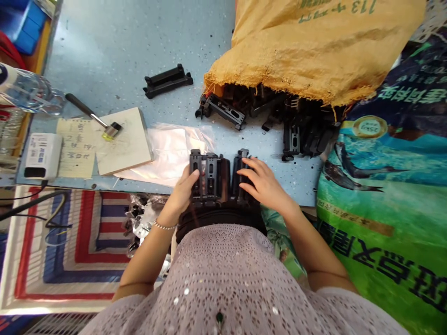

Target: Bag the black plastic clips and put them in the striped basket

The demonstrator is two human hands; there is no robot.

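Note:
Several black plastic parts [211,174] stand side by side at the table's front edge, close to the body. My left hand [183,190] is wrapped round the left end of this row, its thumb on the outermost part. At the right end, my right hand [261,184] rests with slightly spread fingers on another black part [240,174]. A narrow gap shows between the left group and that right part. Under and beside my left hand lies a clear plastic sheet [167,151].
A single black part [168,81] lies farther back. More spill from an orange woven sack [307,51]. On the left are a hammer [87,111], a pale board [122,139], a note [76,146], a white device [42,156] and a bottle [31,90]. A green sack [384,209] stands right.

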